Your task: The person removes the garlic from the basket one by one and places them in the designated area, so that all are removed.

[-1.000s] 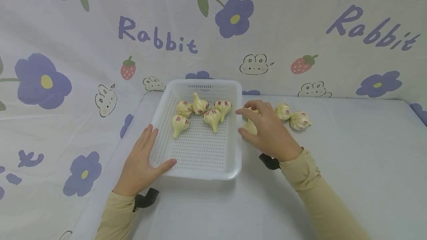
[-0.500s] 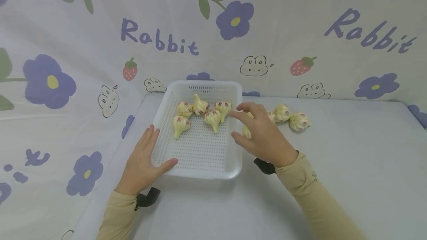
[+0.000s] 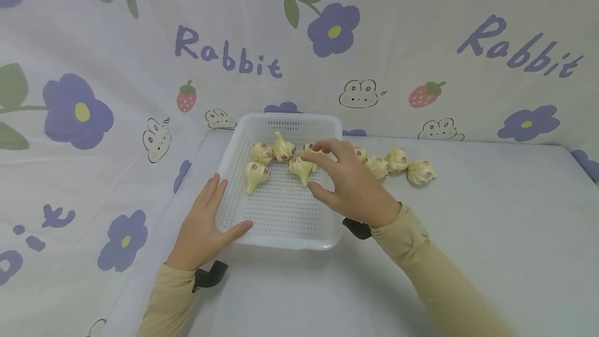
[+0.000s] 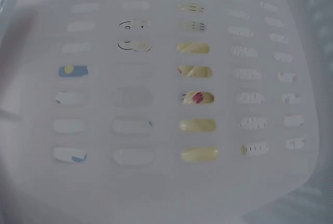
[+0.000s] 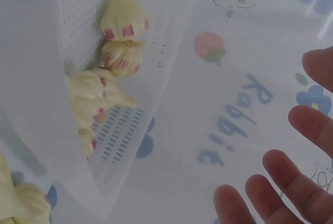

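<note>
In the head view a white plastic basket (image 3: 276, 222) with a perforated floor holds several garlic bulbs (image 3: 256, 176), pale with purple patches. My left hand (image 3: 201, 228) rests at its left side, fingers straight along the wall and thumb reaching over the near rim. My right hand (image 3: 348, 181) hovers over the basket's right rim, thumb and fingers apart, partly covering a bulb behind it. In the right wrist view the fingers (image 5: 278, 167) are spread with nothing between them. The left wrist view shows the slotted wall (image 4: 130, 156) up close, with yellow garlic through its slots.
Several more garlic bulbs (image 3: 421, 171) lie in a row on the white table (image 3: 491, 212), right of the basket. A cloth backdrop (image 3: 398, 30) with flowers and "Rabbit" lettering rises behind and to the left.
My right hand has moved left from the bulbs beside the basket to over its right side, uncovering bulbs on the table. My left hand keeps its place at the basket; the view has shifted slightly.
</note>
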Available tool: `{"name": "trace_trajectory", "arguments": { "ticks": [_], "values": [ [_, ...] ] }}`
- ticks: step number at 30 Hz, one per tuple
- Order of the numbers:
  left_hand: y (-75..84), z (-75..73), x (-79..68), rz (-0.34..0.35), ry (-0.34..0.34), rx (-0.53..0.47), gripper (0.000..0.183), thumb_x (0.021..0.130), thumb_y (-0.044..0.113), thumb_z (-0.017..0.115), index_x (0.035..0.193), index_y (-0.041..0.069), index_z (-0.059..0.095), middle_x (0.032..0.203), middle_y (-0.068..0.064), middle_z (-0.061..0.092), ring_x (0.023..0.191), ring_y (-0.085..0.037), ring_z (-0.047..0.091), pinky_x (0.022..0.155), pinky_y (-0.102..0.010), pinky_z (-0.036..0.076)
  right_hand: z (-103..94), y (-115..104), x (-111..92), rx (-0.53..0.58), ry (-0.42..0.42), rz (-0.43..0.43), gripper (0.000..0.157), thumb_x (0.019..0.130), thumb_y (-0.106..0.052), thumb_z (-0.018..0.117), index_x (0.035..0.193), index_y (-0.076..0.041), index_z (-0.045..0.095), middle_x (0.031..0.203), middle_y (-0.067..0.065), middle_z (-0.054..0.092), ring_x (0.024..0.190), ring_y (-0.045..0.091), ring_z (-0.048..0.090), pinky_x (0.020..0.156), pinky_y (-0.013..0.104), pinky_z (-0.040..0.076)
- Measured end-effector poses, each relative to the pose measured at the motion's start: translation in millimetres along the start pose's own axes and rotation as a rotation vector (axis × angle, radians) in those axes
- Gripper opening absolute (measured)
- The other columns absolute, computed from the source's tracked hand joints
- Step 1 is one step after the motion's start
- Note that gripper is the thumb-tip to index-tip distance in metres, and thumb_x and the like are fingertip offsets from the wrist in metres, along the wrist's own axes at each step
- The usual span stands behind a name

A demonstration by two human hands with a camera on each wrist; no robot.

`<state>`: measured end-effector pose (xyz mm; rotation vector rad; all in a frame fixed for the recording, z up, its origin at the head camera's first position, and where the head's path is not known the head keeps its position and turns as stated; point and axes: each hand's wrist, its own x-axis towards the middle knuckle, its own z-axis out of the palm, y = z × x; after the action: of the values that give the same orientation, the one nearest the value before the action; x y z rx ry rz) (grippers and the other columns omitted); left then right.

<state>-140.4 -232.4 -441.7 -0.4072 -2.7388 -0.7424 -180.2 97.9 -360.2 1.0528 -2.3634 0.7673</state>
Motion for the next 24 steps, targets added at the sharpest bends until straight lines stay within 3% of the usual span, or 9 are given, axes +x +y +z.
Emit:
{"name": "trace_trajectory", "arguments": {
  "ticks": [14,24],
  "values": [
    [-0.1,1.0,1.2,-0.016,-0.007,0.0,0.106,0.082,0.055,0.08,0.161,0.001,0.036,0.171,-0.019,0.027,0.158,-0.04,0.025,0.124,-0.062,0.029,14.2,-8,28,0.054,-0.042,-0.026,0.036,0.092,-0.011,0.075,0.127,-0.006,0.069,0.132,0.018,0.058,0.124,0.033,0.052,0.093,0.04,0.057],
    [0.7,0.1,1.4,-0.017,-0.015,0.012,0.106,0.083,0.057,0.079,0.161,0.0,0.034,0.171,-0.02,0.026,0.158,-0.04,0.025,0.124,-0.063,0.029,28.7,-14,51,0.048,-0.084,0.006,0.042,0.094,-0.015,0.074,0.135,-0.008,0.068,0.134,0.017,0.06,0.126,0.032,0.051,0.101,0.041,0.054]
  ]
}}
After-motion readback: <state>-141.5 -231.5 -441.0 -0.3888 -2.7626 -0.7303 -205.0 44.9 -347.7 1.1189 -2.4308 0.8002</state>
